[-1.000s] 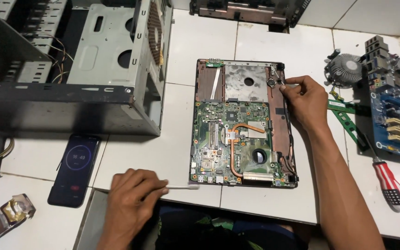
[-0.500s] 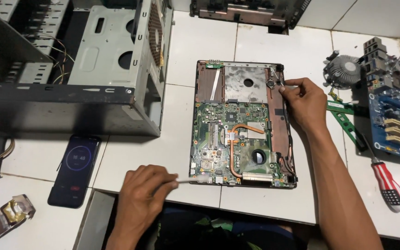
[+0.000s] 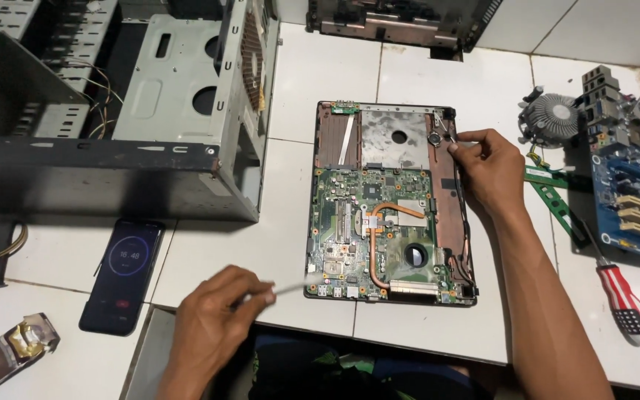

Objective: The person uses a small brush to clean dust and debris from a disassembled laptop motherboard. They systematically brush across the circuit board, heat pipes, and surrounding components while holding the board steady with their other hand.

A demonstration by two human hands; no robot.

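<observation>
An opened laptop base [image 3: 390, 204] lies flat on the white tiled worktop [image 3: 320, 81], its green motherboard and copper heat pipe [image 3: 379, 230] exposed, its near edge close to the worktop's front edge. The right hand [image 3: 487, 170] rests on the laptop's right rim near the upper corner, fingers curled together and pinched at a small part there; what the fingertips grip is too small to tell. The left hand [image 3: 212, 322] hovers over the front edge of the worktop, left of the laptop's near-left corner, fingers closed around a thin pale tool [image 3: 290, 287] whose blurred tip points toward that corner.

Bare tile lies between the laptop and the open desktop computer case [image 3: 179, 111] to the left, and behind the laptop up to another dark chassis [image 3: 401, 22] at the far edge. A black smartphone [image 3: 122, 274] lies just below the case. To the right, close beside the forearm, sit green memory sticks [image 3: 553, 196], a cooling fan [image 3: 553, 118], a blue motherboard [image 3: 635, 192] and a red-handled screwdriver [image 3: 624, 300]
</observation>
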